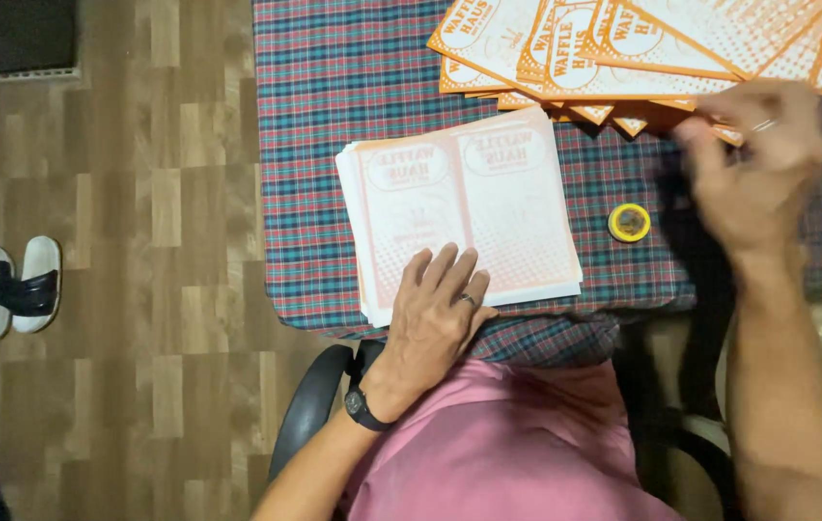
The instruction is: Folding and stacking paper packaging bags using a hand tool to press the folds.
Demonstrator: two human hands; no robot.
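- A stack of pale printed sheets (469, 207) is seen on the plaid-covered tabletop (334, 116); the top sheet is white with faded orange print, two oval emblems near its far edge and a dotted field lower down.
- The stack is roughly rectangular, slightly skewed, with its long axis running from side to side and its printed ovals pointing away from the person.
- The left hand (440, 309) is laid flat on the near edge of the stack, its fingers (449, 270) spread slightly and pressed on the paper; a ring and a dark wristwatch (364, 407) are worn.
- The stack extends away from those fingers, up and to both sides.
- The right hand (753, 169) is blurred; its fingers are seen at the near edge of a fan of orange-bordered cards (642, 48), but whether a card is pinched cannot be told.
- A small yellow tape roll (629, 222) lies between the stack and the right hand.
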